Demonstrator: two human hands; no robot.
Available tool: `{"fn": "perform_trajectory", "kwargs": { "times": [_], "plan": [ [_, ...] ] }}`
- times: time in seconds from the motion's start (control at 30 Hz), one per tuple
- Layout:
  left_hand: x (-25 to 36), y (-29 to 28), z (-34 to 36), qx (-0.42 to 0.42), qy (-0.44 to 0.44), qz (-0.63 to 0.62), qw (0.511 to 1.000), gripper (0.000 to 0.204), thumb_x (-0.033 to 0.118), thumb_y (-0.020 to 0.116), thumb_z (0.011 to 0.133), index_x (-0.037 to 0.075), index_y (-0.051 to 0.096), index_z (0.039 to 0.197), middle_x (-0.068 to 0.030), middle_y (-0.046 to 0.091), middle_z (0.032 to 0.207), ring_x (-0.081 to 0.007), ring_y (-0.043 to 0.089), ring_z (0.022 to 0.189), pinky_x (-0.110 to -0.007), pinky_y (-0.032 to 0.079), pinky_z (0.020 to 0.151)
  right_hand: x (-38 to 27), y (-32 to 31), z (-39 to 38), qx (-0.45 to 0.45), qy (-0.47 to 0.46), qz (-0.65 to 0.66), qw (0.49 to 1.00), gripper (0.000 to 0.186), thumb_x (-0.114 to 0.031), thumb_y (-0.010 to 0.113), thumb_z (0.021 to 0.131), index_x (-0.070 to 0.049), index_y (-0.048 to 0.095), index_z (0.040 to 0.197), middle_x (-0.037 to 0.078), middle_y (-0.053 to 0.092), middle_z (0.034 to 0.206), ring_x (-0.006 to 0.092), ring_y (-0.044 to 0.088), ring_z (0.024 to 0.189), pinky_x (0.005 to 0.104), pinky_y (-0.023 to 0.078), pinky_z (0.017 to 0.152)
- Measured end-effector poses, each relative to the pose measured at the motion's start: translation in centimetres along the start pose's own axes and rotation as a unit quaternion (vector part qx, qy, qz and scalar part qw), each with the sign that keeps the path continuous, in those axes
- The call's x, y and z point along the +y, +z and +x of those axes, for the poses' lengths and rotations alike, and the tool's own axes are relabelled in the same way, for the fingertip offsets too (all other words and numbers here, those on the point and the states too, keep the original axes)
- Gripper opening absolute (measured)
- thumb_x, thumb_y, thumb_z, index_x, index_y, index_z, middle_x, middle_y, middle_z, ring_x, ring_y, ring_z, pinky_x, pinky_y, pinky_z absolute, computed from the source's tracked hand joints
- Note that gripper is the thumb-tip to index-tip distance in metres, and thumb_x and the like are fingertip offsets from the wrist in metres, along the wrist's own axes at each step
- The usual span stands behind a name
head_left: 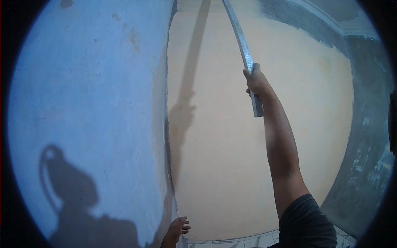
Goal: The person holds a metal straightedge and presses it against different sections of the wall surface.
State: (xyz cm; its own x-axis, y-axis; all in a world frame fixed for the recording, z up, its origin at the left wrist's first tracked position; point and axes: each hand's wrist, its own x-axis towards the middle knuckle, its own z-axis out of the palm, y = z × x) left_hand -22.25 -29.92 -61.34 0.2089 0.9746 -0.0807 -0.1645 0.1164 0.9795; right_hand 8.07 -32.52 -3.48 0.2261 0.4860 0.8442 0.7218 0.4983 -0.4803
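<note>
A long metal bar [237, 29] rises from the centre right to beyond the top edge, nearly upright and leaning left. My right hand [256, 82] is closed round it near its lower end, with the arm stretched forward. My left hand [178, 229] is low, beside the corner where the blue wall [91, 82] meets the cream wall [219, 157]; its fingers are apart and hold nothing. The bar and my raised arm are in front of the cream wall, and a long shadow falls on that wall to their left.
A grey, patchy wall [368, 124] stands at the right. A grey band [297, 20] runs below the ceiling moulding [339, 27]. A tiled floor [223, 244] shows along the bottom. My head's shadow falls on the blue wall. A dark object [391, 124] is at the far right rim.
</note>
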Motion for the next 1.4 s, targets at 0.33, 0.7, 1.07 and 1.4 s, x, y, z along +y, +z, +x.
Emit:
{"fn": "perform_trajectory", "kwargs": {
  "times": [0.33,0.7,1.07,1.4],
  "plan": [
    [3.6,0.3,3.6,0.009,-0.012,-0.02,1.0,0.042,0.035,0.053,0.103,0.004,0.053,0.131,-0.0133,0.063,0.119,-0.0248,0.067,0.096,-0.036,0.054,0.078,11.5,6.2,-7.7,-0.001,0.019,0.001,1.0,0.049,-0.027,0.051,0.102,-0.005,0.03,0.141,0.04,0.063,0.108,0.0563,0.062,0.103,0.0575,0.051,0.084],
    [4.6,-3.8,7.0,0.029,-0.046,-0.045,0.998,0.034,0.03,0.058,0.102,0.004,0.056,0.123,-0.0107,0.063,0.11,-0.0234,0.067,0.09,-0.033,0.057,0.073,12.4,14.5,-16.5,-0.057,0.149,0.014,0.987,0.055,-0.022,0.051,0.101,-0.005,0.025,0.146,0.038,0.064,0.104,0.0559,0.064,0.097,0.0583,0.05,0.084],
    [5.1,-2.5,6.5,-0.003,-0.058,0.019,0.998,0.045,0.035,0.05,0.104,0.003,0.05,0.136,-0.015,0.061,0.122,-0.0255,0.067,0.096,-0.035,0.055,0.077,10.0,12.3,4.0,0.044,0.009,0.013,0.999,0.048,-0.031,0.052,0.101,-0.004,0.033,0.136,0.038,0.065,0.1,0.0532,0.067,0.089,0.0557,0.054,0.078],
    [6.0,-1.7,5.4,0.0,-0.069,0.029,0.997,0.052,0.039,0.051,0.104,0.003,0.046,0.14,-0.017,0.059,0.126,-0.0258,0.066,0.094,-0.037,0.054,0.079,5.7,4.5,9.0,0.014,0.024,0.01,1.0,0.045,-0.032,0.051,0.102,0.001,0.038,0.129,0.027,0.067,0.087,0.0331,0.069,0.065,0.0446,0.054,0.056]
  ]
}}
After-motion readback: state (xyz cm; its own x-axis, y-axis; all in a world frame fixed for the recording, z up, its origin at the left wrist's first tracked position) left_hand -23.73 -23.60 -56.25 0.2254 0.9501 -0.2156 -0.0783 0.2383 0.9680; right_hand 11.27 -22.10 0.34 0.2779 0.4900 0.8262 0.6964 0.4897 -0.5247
